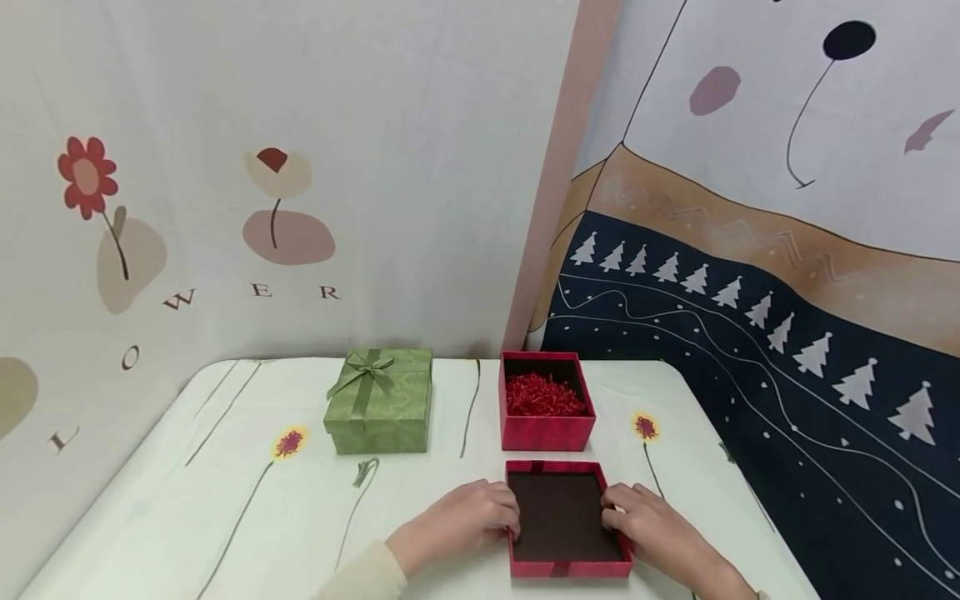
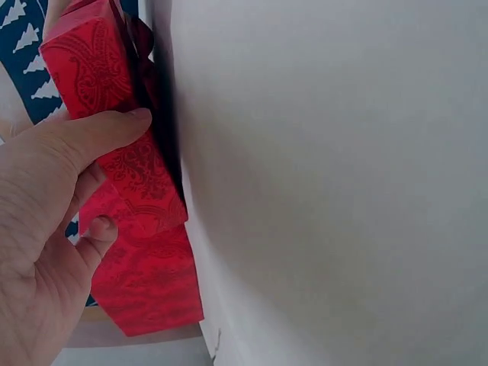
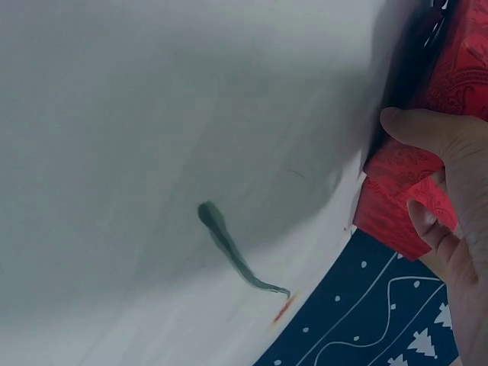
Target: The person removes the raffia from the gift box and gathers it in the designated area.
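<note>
Near the front edge of the bench (image 1: 225, 500), a red lid (image 1: 566, 517) lies upside down, dark inside facing up. The left hand (image 1: 457, 521) grips its left wall with curled fingers, and the right hand (image 1: 652, 525) grips the right wall the same way. Just beyond it stands one open red box (image 1: 546, 429) with red shredded paper (image 1: 543, 396) inside, apart from the lid. To the far left sits one green gift box (image 1: 381, 402), closed and bowed. Bare cloth stretches left of the hands; the right edge lies close to the right hand.
</note>
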A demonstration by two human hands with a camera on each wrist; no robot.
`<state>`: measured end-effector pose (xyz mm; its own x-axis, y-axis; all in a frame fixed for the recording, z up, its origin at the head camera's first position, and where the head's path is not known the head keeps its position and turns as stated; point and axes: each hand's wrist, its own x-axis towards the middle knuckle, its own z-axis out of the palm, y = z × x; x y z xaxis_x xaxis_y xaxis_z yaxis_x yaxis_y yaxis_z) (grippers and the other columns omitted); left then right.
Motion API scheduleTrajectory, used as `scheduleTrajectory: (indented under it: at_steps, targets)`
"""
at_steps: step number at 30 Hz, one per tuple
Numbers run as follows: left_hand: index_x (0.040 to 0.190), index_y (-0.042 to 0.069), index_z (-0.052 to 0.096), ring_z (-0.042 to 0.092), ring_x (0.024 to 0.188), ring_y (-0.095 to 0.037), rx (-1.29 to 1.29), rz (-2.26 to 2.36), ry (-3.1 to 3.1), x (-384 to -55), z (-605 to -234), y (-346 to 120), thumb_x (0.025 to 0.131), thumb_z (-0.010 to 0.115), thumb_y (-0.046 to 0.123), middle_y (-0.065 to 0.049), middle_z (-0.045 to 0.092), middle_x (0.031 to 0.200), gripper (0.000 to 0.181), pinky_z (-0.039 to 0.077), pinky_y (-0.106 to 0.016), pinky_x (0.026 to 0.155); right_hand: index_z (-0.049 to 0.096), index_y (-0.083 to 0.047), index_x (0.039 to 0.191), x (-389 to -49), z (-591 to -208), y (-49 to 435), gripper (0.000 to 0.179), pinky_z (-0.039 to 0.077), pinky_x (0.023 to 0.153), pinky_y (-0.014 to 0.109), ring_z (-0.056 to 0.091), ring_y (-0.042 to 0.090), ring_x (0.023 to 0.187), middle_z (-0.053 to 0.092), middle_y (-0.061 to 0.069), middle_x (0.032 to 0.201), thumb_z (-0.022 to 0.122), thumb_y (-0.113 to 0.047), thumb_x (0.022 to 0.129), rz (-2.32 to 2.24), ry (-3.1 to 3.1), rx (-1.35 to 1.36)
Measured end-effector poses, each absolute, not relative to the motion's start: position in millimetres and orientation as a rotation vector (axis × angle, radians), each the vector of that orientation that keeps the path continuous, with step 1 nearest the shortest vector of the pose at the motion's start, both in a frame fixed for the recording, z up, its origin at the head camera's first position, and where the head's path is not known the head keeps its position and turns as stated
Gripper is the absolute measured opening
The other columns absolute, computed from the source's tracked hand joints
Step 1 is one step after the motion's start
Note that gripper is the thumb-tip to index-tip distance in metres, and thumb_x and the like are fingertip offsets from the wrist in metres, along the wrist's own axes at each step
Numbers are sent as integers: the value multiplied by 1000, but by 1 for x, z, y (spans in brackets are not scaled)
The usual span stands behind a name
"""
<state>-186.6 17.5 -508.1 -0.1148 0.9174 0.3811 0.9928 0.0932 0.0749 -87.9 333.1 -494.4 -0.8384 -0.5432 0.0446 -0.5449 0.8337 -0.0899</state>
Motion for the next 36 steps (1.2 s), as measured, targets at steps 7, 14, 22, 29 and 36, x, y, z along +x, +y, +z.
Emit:
scheduleTrajectory:
  at_steps: [7, 14, 22, 29, 36]
  targets:
    - [92, 25, 81, 63, 98, -1, -1929, -415, -2145, -185, -512, 16, 87, 84, 15, 17, 71, 93, 12, 45, -10, 90, 77, -21, 97, -87, -498, 331, 20, 57, 89, 36, 54, 10, 101, 61, -8, 105, 88, -17, 81, 209, -3041, 856]
    - [93, 25, 82, 62, 98, -2, -1924, -393, -2161, -182, -515, 15, 87, 84, 17, 16, 71, 93, 10, 45, -10, 90, 77, -20, 97, -87, -499, 329, 18, 56, 87, 34, 54, 9, 100, 60, -8, 104, 87, -16, 82, 244, -3063, 841]
    - [95, 25, 82, 61, 96, -1, -1928, -391, -2234, -179, -513, 16, 86, 82, 13, 17, 69, 93, 16, 44, -8, 88, 76, -20, 100, -86, -500, 330, 20, 56, 87, 32, 53, 10, 101, 60, -8, 106, 86, -15, 83, 258, -3068, 811]
    - [118, 27, 75, 54, 125, -9, -1833, -469, -2308, -177, -503, 11, 77, 80, 9, 5, 62, 130, 45, 46, -25, 92, 73, -24, 112, -83, -493, 344, 43, 59, 89, 39, 59, 17, 108, 64, -1, 121, 86, -2, 78, 280, -2848, 828]
    - [147, 12, 54, 46, 142, -28, -1340, -732, -2547, -211, -465, 6, 98, 70, 19, -11, 49, 152, 52, 40, -58, 113, 72, -12, 117, -119, -444, 358, 52, 58, 87, 50, 64, 28, 109, 68, 11, 120, 87, 7, 71, 161, -2621, 710]
